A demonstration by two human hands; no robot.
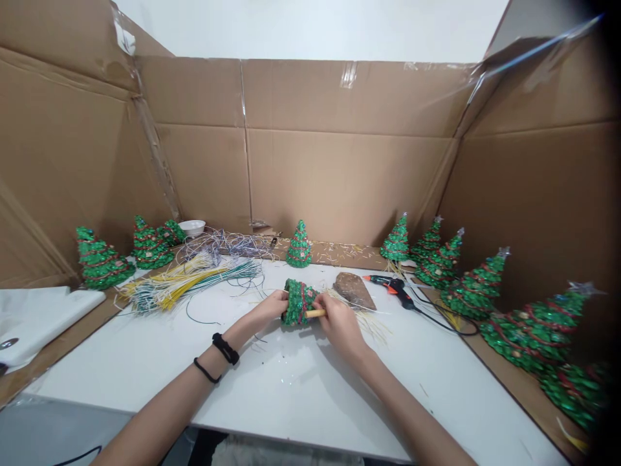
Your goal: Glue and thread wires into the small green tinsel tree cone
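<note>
The left hand (264, 307) is gripping a green sequinned cone tree (297, 303), the right hand (340, 328) pinching a pale wooden dowel (315, 314) that could slip if twisted hard.

My view is bright and evenly lit, with only a soft shadow beside my right forearm (412, 414) on the white worktop (272, 382). The wide lens bends the brown corrugated cardboard walls (339, 175), and the right edge falls dark and blurred.

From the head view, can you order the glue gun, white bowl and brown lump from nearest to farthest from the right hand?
1. Brown lump, just ahead of the right hand
2. Glue gun, ahead and rightward
3. White bowl, far back left
</note>
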